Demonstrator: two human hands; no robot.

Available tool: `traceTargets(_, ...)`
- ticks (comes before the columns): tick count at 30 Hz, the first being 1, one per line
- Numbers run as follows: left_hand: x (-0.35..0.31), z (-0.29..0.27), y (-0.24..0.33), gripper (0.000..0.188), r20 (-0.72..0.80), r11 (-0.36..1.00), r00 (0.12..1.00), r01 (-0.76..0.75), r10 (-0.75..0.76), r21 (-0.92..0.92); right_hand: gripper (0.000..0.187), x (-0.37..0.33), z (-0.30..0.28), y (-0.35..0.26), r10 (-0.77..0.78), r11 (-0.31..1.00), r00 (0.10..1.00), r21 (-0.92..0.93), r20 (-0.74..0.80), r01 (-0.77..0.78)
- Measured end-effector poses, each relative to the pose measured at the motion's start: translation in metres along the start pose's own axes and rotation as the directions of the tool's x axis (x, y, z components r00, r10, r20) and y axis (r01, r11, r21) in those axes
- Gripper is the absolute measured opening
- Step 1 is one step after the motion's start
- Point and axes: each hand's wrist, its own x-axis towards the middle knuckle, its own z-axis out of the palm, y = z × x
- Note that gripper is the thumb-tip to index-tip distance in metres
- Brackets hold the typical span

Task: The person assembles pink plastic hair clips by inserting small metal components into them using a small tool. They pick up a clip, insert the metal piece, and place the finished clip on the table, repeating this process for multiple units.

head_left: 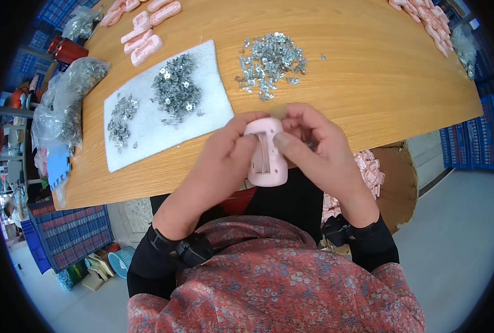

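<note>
A pale pink plastic housing (271, 176), rounded at its ends and with a long slot, is held up in front of me at the table's near edge. My left hand (216, 158) is closed around its left side, the thumb at the slot. On the other side, my right hand (327, 155) has its thumb pressed to the housing's upper right and its fingers curled. Whether a small part sits in those curled fingers is hidden. Just beyond the hands lies a loose pile of small shiny metal pieces (275, 58).
On the wooden table (369, 72), a white mat (141, 97) carries two heaps of metal pieces. More pink housings (147, 50) lie at the far left and far right. Plastic bags (72, 100) line the left edge. A cardboard box (397, 183) of pink parts stands below right.
</note>
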Motion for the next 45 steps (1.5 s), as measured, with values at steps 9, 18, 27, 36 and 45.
traceTargets(9,-0.005,-0.010,0.007,0.042,0.230,0.579,0.949,0.315,-0.217,-0.752,0.017,-0.004,0.012,0.007,-0.115,0.985,0.993,-0.134,-0.011,0.112)
traceTargets(18,-0.004,-0.008,0.007,0.043,0.228,0.577,0.942,0.331,-0.246,-0.746,0.019,-0.003,0.018,0.014,-0.256,0.937,0.966,-0.238,0.030,0.256)
traceTargets(27,-0.005,-0.009,-0.004,0.050,0.305,0.589,0.926,0.377,-0.222,-0.715,0.022,-0.003,0.011,0.008,-0.521,0.621,0.814,-0.540,0.259,0.569)
traceTargets(36,0.001,0.000,-0.019,0.052,0.643,0.298,0.765,0.623,-0.038,-0.723,0.020,-0.014,-0.002,0.007,0.031,0.986,0.999,0.164,0.014,-0.033)
traceTargets(45,-0.002,0.014,0.046,0.047,0.472,0.942,0.838,0.333,-0.273,-0.048,0.032,-0.091,-0.124,0.027,0.250,0.953,0.960,0.208,-0.129,-0.220)
